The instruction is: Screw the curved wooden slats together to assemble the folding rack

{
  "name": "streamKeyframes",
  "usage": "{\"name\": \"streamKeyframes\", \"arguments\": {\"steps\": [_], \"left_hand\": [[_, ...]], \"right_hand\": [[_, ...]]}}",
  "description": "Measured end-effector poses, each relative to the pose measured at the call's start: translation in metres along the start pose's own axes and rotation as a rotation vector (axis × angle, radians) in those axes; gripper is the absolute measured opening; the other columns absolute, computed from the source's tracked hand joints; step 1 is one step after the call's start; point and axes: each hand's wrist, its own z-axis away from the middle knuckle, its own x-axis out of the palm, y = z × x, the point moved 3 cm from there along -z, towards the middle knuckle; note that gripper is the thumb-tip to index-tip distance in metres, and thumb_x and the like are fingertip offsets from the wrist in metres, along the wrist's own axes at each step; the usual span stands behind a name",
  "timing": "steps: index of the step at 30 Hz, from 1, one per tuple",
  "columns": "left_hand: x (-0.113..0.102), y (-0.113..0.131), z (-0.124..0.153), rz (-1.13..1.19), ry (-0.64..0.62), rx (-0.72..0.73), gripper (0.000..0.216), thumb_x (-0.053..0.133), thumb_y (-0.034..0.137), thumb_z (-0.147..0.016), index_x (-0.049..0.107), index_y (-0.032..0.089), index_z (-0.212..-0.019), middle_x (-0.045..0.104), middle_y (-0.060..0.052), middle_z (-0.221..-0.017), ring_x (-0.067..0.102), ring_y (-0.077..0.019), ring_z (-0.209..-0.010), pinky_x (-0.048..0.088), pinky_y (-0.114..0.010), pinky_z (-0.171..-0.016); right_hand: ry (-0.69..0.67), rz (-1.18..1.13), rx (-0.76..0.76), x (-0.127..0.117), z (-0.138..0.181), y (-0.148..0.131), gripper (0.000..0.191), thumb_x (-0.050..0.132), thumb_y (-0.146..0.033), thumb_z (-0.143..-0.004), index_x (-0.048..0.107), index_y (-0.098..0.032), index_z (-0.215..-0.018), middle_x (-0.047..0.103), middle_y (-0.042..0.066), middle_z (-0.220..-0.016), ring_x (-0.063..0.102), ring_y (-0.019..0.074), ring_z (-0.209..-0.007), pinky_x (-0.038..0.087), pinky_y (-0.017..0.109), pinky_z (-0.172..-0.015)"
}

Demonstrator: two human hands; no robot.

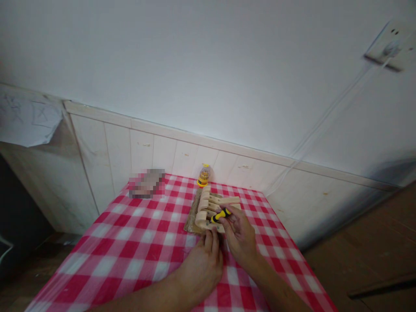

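A light wooden assembly of several curved and flat pieces rests on a brown board on the table. My right hand grips a small black and yellow screwdriver, its tip against the wood. My left hand lies on the cloth just in front of the assembly, fingers together and touching its near edge; whether it holds anything small is hidden.
A red and white checked tablecloth covers the small table, which stands against a white panelled wall. A yellow screwdriver-bit holder stands at the table's far edge. A blurred object lies at the far left. Wooden floor shows at right.
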Motion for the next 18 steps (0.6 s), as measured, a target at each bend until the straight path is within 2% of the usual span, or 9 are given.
{"name": "streamKeyframes", "arguments": {"steps": [8,11,18], "left_hand": [[-0.0002,0.0012,-0.0006,-0.003,-0.029,0.002,0.036,0.059,0.024,-0.101,0.073,0.001,-0.125,0.061,-0.036,-0.141,0.066,-0.0437,-0.128,0.052,-0.057,-0.099],[0.0003,0.0013,0.0000,-0.005,-0.012,0.009,0.037,0.060,0.025,-0.101,0.073,0.000,-0.124,0.062,-0.037,-0.140,0.067,-0.0446,-0.126,0.052,-0.057,-0.097],[0.0049,0.0020,0.0008,0.019,-0.028,-0.002,0.035,0.059,0.023,-0.101,0.073,0.002,-0.125,0.059,-0.038,-0.143,0.065,-0.0453,-0.128,0.051,-0.061,-0.098]], "right_hand": [[-0.087,-0.093,0.056,0.0040,-0.0048,-0.0065,0.028,0.059,-0.034,-0.106,0.067,-0.029,-0.132,0.076,0.012,-0.133,0.079,0.0262,-0.113,0.068,0.044,-0.095],[-0.089,-0.090,0.067,0.0042,-0.0042,-0.0052,0.027,0.060,-0.034,-0.105,0.068,-0.028,-0.130,0.080,0.011,-0.123,0.080,0.0250,-0.110,0.069,0.043,-0.094],[0.011,-0.033,0.075,0.0023,-0.0042,-0.0022,0.028,0.074,-0.036,-0.096,0.072,-0.028,-0.123,0.083,0.008,-0.108,0.082,0.0267,-0.098,0.071,0.043,-0.084]]}}
